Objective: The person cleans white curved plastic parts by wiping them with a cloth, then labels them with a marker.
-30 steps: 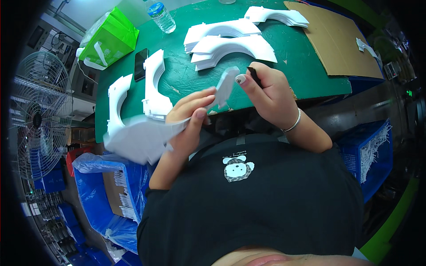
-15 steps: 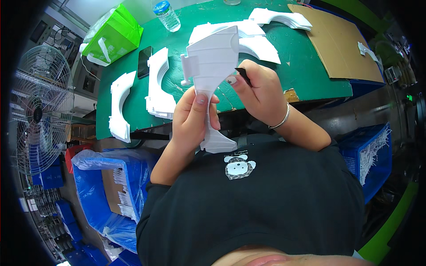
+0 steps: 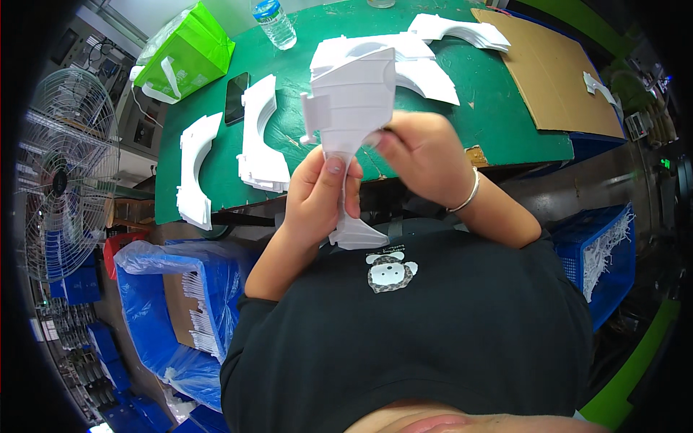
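Observation:
A curved white plastic part [image 3: 355,108] stands upright before my chest, broad at its top and narrow in the middle. My left hand [image 3: 321,189] is closed round its narrow middle, thumb on the near face. My right hand [image 3: 421,153] is closed at the part's right edge, thumb against the rim where it curves inward. The black pointed blade seen in this hand half a second ago is hidden now behind blurred fingers. Behind the part, stacks of similar white pieces [image 3: 426,79] lie on the green tabletop [image 3: 498,108].
More white stacks [image 3: 261,137] lie at left, near a phone [image 3: 236,99], a green bag [image 3: 189,58] and a water bottle [image 3: 276,27]. Cardboard [image 3: 552,79] covers the table's right end. A lined blue crate [image 3: 148,317] and another blue crate [image 3: 570,249] flank me. A fan [image 3: 65,173] stands far left.
My right hand has turned and slid slightly down along the part's right edge, so the black blade no longer shows. The part has shifted slightly right and down with my left hand.

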A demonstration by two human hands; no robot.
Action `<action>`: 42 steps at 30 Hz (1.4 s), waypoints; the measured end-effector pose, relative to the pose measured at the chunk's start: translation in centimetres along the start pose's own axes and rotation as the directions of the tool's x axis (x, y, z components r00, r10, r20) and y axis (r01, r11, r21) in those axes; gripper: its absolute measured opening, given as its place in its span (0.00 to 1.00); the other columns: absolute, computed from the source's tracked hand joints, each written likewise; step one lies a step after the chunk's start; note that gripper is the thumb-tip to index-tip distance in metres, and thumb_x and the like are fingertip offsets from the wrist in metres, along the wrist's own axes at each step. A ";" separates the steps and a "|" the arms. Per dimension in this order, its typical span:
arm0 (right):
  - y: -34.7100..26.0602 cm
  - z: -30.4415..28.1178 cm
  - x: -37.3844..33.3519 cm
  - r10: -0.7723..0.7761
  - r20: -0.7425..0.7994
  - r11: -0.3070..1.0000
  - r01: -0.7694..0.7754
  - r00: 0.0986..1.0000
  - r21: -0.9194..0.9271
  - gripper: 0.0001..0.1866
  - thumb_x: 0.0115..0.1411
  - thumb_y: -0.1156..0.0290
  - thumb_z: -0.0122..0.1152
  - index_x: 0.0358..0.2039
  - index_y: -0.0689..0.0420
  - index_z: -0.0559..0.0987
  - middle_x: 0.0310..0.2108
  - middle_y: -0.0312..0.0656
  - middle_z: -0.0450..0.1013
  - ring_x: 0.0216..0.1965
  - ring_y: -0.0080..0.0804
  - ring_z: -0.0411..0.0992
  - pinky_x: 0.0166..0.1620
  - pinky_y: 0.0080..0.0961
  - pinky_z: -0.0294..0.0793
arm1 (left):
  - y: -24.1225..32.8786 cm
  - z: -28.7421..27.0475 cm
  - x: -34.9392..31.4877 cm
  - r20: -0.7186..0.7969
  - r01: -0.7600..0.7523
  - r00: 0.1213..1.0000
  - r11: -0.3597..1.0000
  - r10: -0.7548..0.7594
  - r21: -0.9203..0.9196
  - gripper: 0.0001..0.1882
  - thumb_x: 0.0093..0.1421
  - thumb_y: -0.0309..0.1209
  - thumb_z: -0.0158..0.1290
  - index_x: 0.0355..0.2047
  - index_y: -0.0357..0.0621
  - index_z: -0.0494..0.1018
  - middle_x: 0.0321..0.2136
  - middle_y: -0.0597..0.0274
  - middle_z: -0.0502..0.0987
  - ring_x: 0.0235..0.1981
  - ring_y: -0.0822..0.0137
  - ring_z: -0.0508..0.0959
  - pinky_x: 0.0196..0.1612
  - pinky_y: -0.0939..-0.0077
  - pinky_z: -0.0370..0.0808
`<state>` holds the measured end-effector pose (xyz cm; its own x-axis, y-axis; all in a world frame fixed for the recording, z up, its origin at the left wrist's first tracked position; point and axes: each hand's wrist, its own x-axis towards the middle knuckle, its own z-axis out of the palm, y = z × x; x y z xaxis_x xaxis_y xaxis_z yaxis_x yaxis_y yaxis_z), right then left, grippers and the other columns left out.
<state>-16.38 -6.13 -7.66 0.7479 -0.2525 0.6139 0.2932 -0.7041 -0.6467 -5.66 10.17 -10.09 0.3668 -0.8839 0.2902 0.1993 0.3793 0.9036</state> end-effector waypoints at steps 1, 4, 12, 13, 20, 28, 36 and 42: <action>-0.1 0.3 -0.1 -0.065 0.033 0.998 0.066 0.997 -0.009 0.18 0.63 0.62 0.61 0.22 0.61 0.70 0.16 0.48 0.64 0.18 0.46 0.64 0.22 0.32 0.64 | 0.1 0.2 -0.1 -0.002 0.001 1.000 1.000 -0.001 -0.001 0.17 0.72 0.41 0.41 0.38 0.38 0.70 0.21 0.64 0.72 0.16 0.76 0.71 0.21 0.85 0.65; -0.3 0.2 -0.3 -0.077 0.052 0.996 0.074 0.996 0.057 0.17 0.62 0.63 0.63 0.23 0.61 0.72 0.16 0.46 0.64 0.17 0.41 0.63 0.22 0.29 0.64 | 1.0 1.1 0.0 -0.082 0.001 0.997 1.000 0.000 0.002 0.15 0.72 0.37 0.42 0.42 0.35 0.70 0.27 0.61 0.74 0.18 0.76 0.71 0.24 0.84 0.68; -0.8 -5.3 0.3 0.060 -0.122 0.998 -0.060 0.991 0.003 0.19 0.62 0.62 0.63 0.23 0.61 0.68 0.14 0.41 0.61 0.16 0.29 0.59 0.21 0.26 0.60 | 3.2 -0.7 0.0 -0.038 -0.224 0.932 0.656 0.360 0.721 0.13 0.64 0.22 0.47 0.48 0.32 0.73 0.23 0.61 0.75 0.22 0.72 0.73 0.28 0.77 0.69; -1.0 -5.4 0.4 0.062 -0.126 0.998 -0.063 0.990 0.000 0.19 0.62 0.62 0.63 0.23 0.61 0.68 0.14 0.41 0.61 0.16 0.29 0.59 0.21 0.26 0.60 | 3.4 -0.8 0.0 0.020 -0.227 0.932 0.539 0.362 0.811 0.14 0.62 0.21 0.49 0.48 0.32 0.75 0.20 0.61 0.75 0.22 0.70 0.74 0.28 0.75 0.69; -1.4 -5.2 0.4 0.012 -0.068 1.000 -0.013 0.998 -0.009 0.19 0.64 0.61 0.60 0.24 0.61 0.69 0.15 0.45 0.62 0.17 0.39 0.60 0.23 0.30 0.61 | 3.4 -1.2 0.5 0.231 -0.400 0.872 0.358 0.431 0.844 0.18 0.55 0.22 0.52 0.47 0.33 0.76 0.21 0.59 0.74 0.19 0.64 0.71 0.25 0.72 0.65; -1.2 -6.3 0.5 0.043 0.125 0.994 -0.030 0.991 -0.102 0.19 0.66 0.62 0.55 0.24 0.62 0.68 0.15 0.39 0.58 0.18 0.28 0.54 0.23 0.25 0.58 | 3.5 -2.3 1.1 0.424 -0.542 0.760 0.122 0.492 0.831 0.21 0.50 0.24 0.54 0.47 0.34 0.76 0.18 0.60 0.70 0.18 0.62 0.68 0.23 0.70 0.64; -1.6 -6.2 0.2 0.086 0.097 0.994 -0.080 0.992 -0.070 0.23 0.63 0.56 0.59 0.20 0.61 0.67 0.15 0.49 0.61 0.17 0.45 0.60 0.23 0.34 0.61 | 3.3 -2.0 1.1 0.424 -0.575 0.749 0.182 0.509 0.798 0.23 0.47 0.24 0.55 0.47 0.35 0.77 0.17 0.62 0.68 0.16 0.63 0.67 0.22 0.70 0.64; -1.2 -6.1 0.7 0.083 0.143 0.991 -0.067 0.986 -0.113 0.24 0.64 0.56 0.58 0.20 0.61 0.67 0.15 0.49 0.61 0.17 0.46 0.60 0.23 0.35 0.61 | 2.9 -2.8 0.9 0.431 -0.562 0.755 0.148 0.494 0.814 0.23 0.46 0.24 0.55 0.46 0.35 0.77 0.15 0.63 0.65 0.16 0.64 0.67 0.21 0.70 0.63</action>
<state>-19.88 -9.54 -3.73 0.8473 -0.2123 0.4869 0.1730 -0.7564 -0.6309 -2.20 11.20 -8.07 -0.0165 -0.5977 0.8015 -0.9159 0.3306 0.2276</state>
